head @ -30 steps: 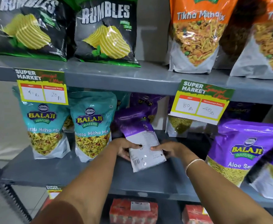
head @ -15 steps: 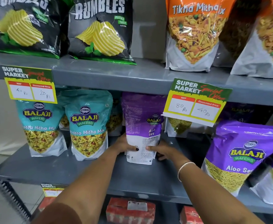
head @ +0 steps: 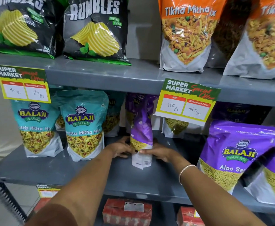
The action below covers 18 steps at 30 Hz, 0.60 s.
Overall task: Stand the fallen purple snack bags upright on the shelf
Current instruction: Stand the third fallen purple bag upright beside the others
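Since a second ago the purple bag (head: 141, 128) has gone from lying flat, label up, to standing on the middle shelf (head: 78, 173), turned edge-on toward me. I have my left hand (head: 121, 146) and right hand (head: 160, 152) closed around its lower end, one on each side, steadying it. Just left stand the teal bags (head: 83, 126); more purple bags (head: 231, 154) at far right lean on each other, so I judge those remain.

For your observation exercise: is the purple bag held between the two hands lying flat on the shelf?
No: the purple bag stands upright, gripped low by the left hand and right hand.
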{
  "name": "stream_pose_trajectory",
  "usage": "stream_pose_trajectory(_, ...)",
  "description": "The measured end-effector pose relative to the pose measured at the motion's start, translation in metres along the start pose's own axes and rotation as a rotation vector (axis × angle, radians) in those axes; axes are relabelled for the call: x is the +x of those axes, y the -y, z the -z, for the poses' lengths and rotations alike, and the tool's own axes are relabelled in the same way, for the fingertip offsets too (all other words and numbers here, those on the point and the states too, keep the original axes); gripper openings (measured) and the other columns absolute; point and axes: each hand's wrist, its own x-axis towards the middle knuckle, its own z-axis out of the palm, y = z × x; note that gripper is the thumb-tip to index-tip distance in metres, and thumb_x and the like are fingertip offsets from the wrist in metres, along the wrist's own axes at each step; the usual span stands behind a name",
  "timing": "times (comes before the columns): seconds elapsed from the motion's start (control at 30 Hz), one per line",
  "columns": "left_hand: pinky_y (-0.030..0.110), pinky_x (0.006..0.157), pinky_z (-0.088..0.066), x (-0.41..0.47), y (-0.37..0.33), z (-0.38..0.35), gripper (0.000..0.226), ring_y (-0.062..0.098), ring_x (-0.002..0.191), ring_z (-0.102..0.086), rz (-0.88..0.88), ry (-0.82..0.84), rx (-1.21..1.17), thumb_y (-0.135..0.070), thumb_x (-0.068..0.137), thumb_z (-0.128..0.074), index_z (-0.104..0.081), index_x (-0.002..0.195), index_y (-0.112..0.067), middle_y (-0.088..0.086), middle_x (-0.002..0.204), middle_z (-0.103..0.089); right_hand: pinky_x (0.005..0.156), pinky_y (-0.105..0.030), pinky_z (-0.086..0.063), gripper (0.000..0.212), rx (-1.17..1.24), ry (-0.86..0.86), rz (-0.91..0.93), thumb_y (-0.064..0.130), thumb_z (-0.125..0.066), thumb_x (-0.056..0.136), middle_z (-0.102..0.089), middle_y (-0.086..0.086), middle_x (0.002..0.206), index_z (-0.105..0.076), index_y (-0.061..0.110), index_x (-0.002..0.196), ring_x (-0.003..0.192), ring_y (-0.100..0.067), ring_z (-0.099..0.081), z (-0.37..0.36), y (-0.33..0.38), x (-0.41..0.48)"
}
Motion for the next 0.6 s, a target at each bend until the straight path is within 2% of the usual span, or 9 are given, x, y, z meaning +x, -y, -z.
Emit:
stream_pose_trajectory(0.07,0.029,0.079,-0.047,0.002,-0.001,-0.002,0.061,0.015,0.099,-0.053,0.002,-0.02,-0.016,0.0,0.079,-0.066,-0.038,0.127,-0.024,-0.001,0.096,-0.057,0.096,-0.032,-0.05,0.041,0.001,-0.022,0.043,0.005,-0.073,0.075,-0.063,-0.012,0.127,-0.057,0.019,0.11,0.107,-0.02,-0.062,-0.001,-0.002,0.002)
stream_pose_trajectory(0.13,0.033,0.088,-0.039,0.003,-0.003,-0.001,0.05,0.016,0.109,-0.045,-0.001,-0.068,-0.018,-0.002,0.078,-0.067,-0.042,0.117,-0.019,-0.001,0.109,-0.052,0.085,-0.021,-0.052,0.048,-0.005,-0.008,0.026,0.0,-0.069,0.078,-0.061,-0.011,0.126,-0.052,0.015,0.12,0.097,-0.013,-0.062,0.004,-0.001,0.0)
stream_pose_trajectory(0.2,0.033,0.088,-0.035,0.005,-0.004,0.001,0.046,0.016,0.11,-0.043,0.006,-0.087,0.004,-0.004,0.075,-0.071,-0.041,0.107,-0.017,0.0,0.112,-0.05,0.081,-0.013,-0.051,0.053,-0.026,0.006,-0.018,-0.004,-0.065,0.079,-0.06,-0.006,0.124,-0.047,0.011,0.127,0.095,-0.009,-0.059,0.014,0.001,-0.004)
stream_pose_trajectory(0.27,0.032,0.083,-0.037,0.005,-0.005,0.002,0.055,0.019,0.115,-0.048,0.011,-0.084,0.019,-0.006,0.071,-0.074,-0.04,0.113,-0.015,0.005,0.118,-0.055,0.081,-0.008,-0.045,0.05,-0.066,0.014,-0.084,-0.002,-0.063,0.081,-0.059,0.004,0.112,-0.048,0.016,0.124,0.102,-0.009,-0.057,0.025,0.001,-0.005)
stream_pose_trajectory(0.33,0.032,0.079,-0.039,0.007,-0.006,0.002,0.074,0.023,0.121,-0.05,-0.003,-0.102,0.034,-0.008,0.071,-0.076,-0.032,0.13,-0.017,0.008,0.125,-0.058,0.099,-0.026,-0.038,0.051,-0.075,-0.013,-0.143,0.001,-0.065,0.08,-0.062,0.008,0.103,-0.049,0.018,0.125,0.12,-0.017,-0.051,0.035,-0.002,-0.001)
stream_pose_trajectory(0.4,0.031,0.08,-0.039,0.006,-0.005,0.0,0.076,0.021,0.112,-0.05,-0.036,-0.085,0.084,-0.009,0.075,-0.074,-0.03,0.136,-0.022,0.006,0.115,-0.056,0.104,-0.036,-0.035,0.053,-0.044,-0.074,-0.175,-0.002,-0.066,0.078,-0.061,0.004,0.107,-0.048,0.021,0.122,0.127,-0.022,-0.047,0.043,-0.003,0.003)
stream_pose_trajectory(0.47,0.027,0.079,-0.038,0.007,-0.004,-0.003,0.062,0.016,0.099,-0.049,-0.051,-0.075,0.093,-0.008,0.077,-0.071,-0.039,0.128,-0.02,0.002,0.104,-0.052,0.098,-0.037,-0.038,0.054,-0.011,-0.163,-0.184,-0.004,-0.067,0.077,-0.059,-0.002,0.115,-0.047,0.021,0.121,0.124,-0.023,-0.049,0.052,-0.004,0.006)
stream_pose_trajectory(0.53,0.017,0.062,-0.04,0.01,-0.003,-0.004,0.04,0.008,0.078,-0.048,-0.081,-0.113,0.092,-0.006,0.076,-0.073,-0.045,0.103,-0.017,-0.002,0.086,-0.052,0.088,-0.035,-0.038,0.034,0.034,-0.253,-0.175,-0.005,-0.063,0.079,-0.061,-0.004,0.101,-0.053,0.017,0.102,0.11,-0.023,-0.051,0.054,-0.005,0.007)
stream_pose_trajectory(0.6,0.013,0.05,-0.037,0.011,-0.004,-0.007,0.038,0.005,0.066,-0.044,-0.09,-0.143,0.1,-0.008,0.072,-0.077,-0.042,0.084,-0.018,-0.004,0.078,-0.051,0.084,-0.034,-0.035,0.029,0.062,-0.334,-0.172,-0.007,-0.057,0.082,-0.055,0.0,0.08,-0.048,0.02,0.078,0.1,-0.021,-0.048,0.057,-0.008,0.012)
